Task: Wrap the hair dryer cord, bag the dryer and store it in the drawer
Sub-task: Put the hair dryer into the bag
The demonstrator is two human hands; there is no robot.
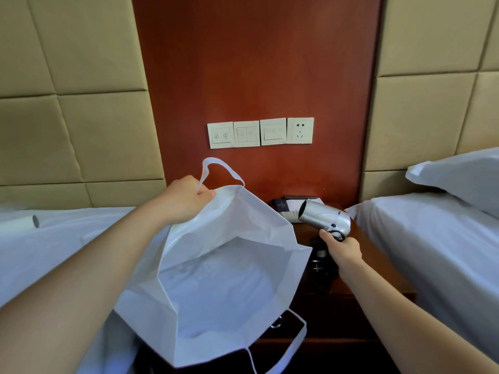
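Observation:
A large white bag (pixel 216 279) hangs wide open in the middle of the view. My left hand (pixel 186 201) grips its far rim beside the upper handle loop. To the right, my right hand (pixel 343 248) holds the silver hair dryer (pixel 325 217) by its handle above the dark wooden nightstand (pixel 378 265). The dryer's nozzle points left toward the bag. A bit of black cord (pixel 337 234) shows at my fingers; the rest of the cord is hidden. The dryer is outside the bag, just right of its rim. A drawer front with a metal pull (pixel 276 323) shows below the bag.
White-sheeted beds flank the nightstand, left (pixel 54 252) and right (pixel 432 252), with a pillow (pixel 464 176) on the right one. Wall switches and a socket (pixel 300 130) sit on the red panel. A dark card and papers (pixel 286 205) lie at the nightstand's back.

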